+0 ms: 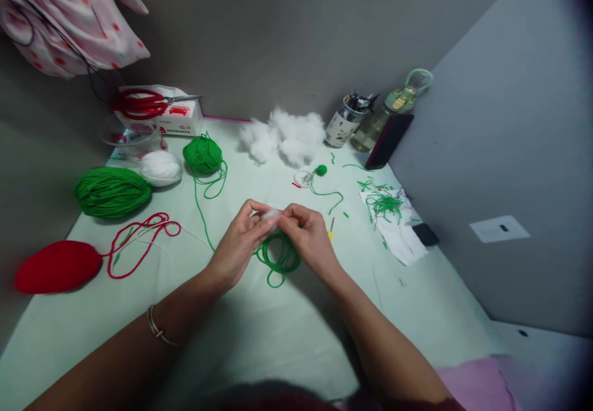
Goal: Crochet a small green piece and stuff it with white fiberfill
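My left hand (241, 238) and my right hand (307, 233) meet over the middle of the table, fingertips pinched together. Between them sits a small tuft of white stuffing (271, 214), gripped from both sides. Just below the fingers lies a loose coil of green yarn (278, 261); a strand runs left from it up to a green yarn ball (204, 154). Farther back rests a big fluffy pile of white stuffing (296, 138). A small green ball (321, 169) with a yarn tail lies beside a clear round piece (303, 179).
On the left are a green skein (112, 192), white yarn (160, 168), red yarn (59, 267) and red-handled scissors (141, 103) on a box. To the right stand a pen cup (343, 123), a bottle (372, 128), a leaning phone (389, 141) and yarn scraps (384, 204) on paper.
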Motion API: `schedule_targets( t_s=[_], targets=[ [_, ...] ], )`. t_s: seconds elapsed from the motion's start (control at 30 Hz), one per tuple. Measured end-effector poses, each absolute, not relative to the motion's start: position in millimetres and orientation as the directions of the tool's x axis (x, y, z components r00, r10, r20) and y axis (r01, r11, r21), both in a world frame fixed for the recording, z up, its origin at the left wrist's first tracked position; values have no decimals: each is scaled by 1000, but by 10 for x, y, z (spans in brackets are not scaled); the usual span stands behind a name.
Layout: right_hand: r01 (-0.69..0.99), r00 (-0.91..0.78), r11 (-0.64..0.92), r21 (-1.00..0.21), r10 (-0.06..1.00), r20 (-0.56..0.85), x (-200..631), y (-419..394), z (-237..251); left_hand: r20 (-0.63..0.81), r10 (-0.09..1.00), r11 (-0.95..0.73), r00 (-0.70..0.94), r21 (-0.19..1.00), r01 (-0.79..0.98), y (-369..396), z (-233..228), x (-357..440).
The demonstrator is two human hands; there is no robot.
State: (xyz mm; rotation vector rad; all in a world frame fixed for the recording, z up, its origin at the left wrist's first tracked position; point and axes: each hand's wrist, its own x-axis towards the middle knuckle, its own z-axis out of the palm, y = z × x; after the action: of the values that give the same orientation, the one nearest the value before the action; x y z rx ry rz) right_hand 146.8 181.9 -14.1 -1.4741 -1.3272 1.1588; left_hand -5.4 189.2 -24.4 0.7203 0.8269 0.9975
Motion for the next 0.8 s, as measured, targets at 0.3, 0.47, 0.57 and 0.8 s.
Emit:
schedule_targets(
  t_s=[0.3,0.47,0.57,0.8],
  targets=[
    [430,-105,19,-903,994,-30,1307,1592,-49,-190,961,254,200,894,-370,1948,-324,-67],
    [182,-93,-155,-971,980,-174,1323,1705,-132,-92,987,126,130,948,-292,1942,-370,-42],
    [15,-140,-289,-957,947,-288,1377,1808,-200,-25,994,50,105,968,-245,1915,-387,-27],
    [51,-48,-191,-980,980,-194,1413,1844,-251,13,980,27,200,980,-197,1929,-296,-77]
  ],
)
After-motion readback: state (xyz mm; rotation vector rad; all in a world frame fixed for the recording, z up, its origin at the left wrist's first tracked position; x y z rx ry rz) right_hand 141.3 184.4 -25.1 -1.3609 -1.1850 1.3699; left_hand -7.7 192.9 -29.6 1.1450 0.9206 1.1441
